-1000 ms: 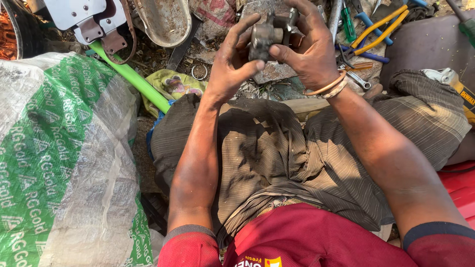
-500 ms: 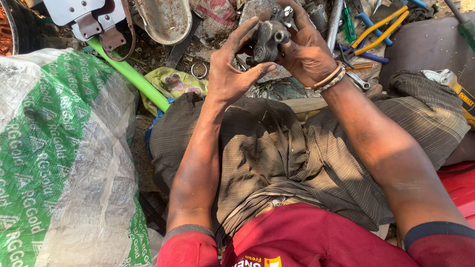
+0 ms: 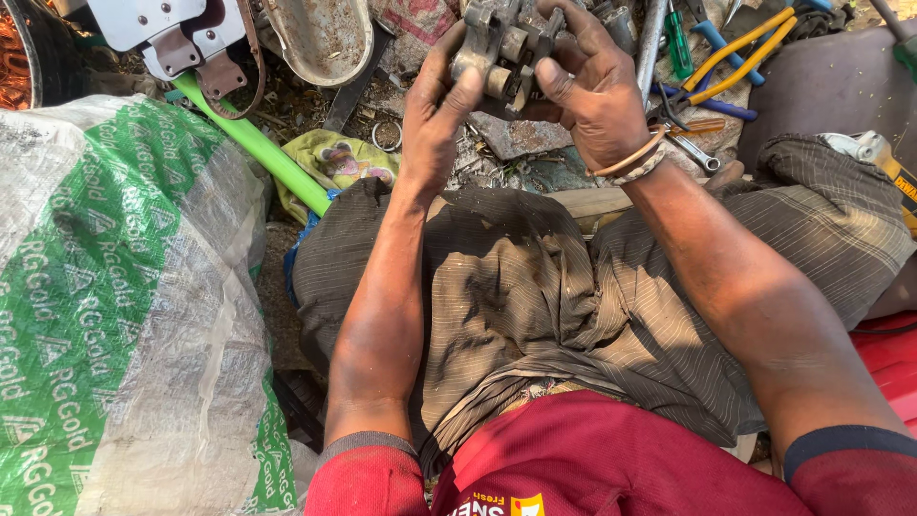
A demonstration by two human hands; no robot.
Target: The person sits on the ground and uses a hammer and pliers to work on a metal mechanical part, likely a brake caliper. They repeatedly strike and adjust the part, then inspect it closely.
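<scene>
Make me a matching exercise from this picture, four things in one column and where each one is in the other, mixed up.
Things:
1. grey metal part
2. woven sack
3. green pipe
4. yellow-handled pliers

Places:
A. on the ground, top right
B. held between left hand and right hand
C. filling the left side
D. slanting just above the sack

Pairs: 1-B, 2-C, 3-D, 4-A
</scene>
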